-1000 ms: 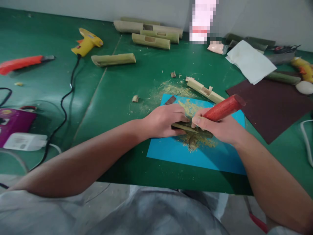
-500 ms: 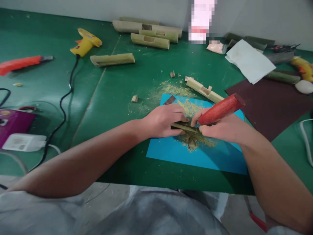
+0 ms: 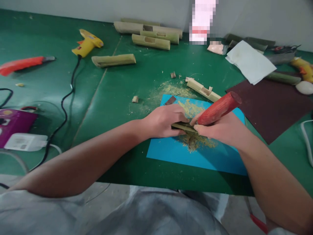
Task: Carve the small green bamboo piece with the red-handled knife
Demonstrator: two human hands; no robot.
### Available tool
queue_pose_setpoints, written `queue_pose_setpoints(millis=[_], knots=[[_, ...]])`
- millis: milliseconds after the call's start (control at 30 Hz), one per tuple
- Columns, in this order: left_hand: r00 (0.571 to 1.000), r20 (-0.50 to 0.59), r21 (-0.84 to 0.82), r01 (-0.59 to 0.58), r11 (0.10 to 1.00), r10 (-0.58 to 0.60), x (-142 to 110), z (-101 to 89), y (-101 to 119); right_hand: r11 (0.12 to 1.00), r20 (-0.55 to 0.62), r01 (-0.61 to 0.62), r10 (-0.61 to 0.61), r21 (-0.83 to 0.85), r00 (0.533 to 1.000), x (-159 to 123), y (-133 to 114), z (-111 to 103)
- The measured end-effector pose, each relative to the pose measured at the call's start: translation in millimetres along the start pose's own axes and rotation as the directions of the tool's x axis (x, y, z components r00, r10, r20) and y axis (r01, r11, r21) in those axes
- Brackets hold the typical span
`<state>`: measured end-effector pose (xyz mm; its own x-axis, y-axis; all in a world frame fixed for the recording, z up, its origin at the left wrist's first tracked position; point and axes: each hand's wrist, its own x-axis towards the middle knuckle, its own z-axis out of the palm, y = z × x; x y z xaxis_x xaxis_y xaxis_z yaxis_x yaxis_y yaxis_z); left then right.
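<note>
Over the flat blue sheet (image 3: 168, 151), the left hand (image 3: 165, 121) clamps a greenish split-bamboo piece (image 3: 184, 127), the right hand (image 3: 221, 130) grasps a thick red cylindrical handle (image 3: 218, 109) — short, light strokes seem safest.

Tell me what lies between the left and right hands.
In the head view, a bamboo piece juts from the left hand toward the right hand, with shavings around it on the blue sheet.

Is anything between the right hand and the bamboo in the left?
Nothing visible: the right hand, gripping the red handle, is right at the bamboo piece held by the left hand. The tool's tip is unclear.
</note>
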<state>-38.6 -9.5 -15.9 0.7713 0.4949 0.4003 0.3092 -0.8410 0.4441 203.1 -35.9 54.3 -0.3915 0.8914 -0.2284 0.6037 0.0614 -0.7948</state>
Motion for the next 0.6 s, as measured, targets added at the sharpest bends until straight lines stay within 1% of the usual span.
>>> queue_pose_setpoints(millis=[133,233,433,600], knots=[[1.0,0.018,-0.005,0.012,1.0,-0.012,0,-1.0,1,0.997,-0.071,-0.019,0.014,-0.075,0.997,-1,2,5],[0.999,0.042,0.013,0.034,0.999,-0.035,1,-1.9,2,0.997,-0.108,-0.029,0.022,-0.066,0.994,0,6,9],[0.999,0.019,0.044,0.039,0.998,-0.039,-1,-0.9,2,0.999,-0.056,0.018,-0.016,0.028,0.998,3,11,9],[0.996,0.052,0.015,0.069,0.998,-0.07,-1,-1.3,2,0.997,0.006,0.035,-0.036,0.074,0.999,-1,12,4]])
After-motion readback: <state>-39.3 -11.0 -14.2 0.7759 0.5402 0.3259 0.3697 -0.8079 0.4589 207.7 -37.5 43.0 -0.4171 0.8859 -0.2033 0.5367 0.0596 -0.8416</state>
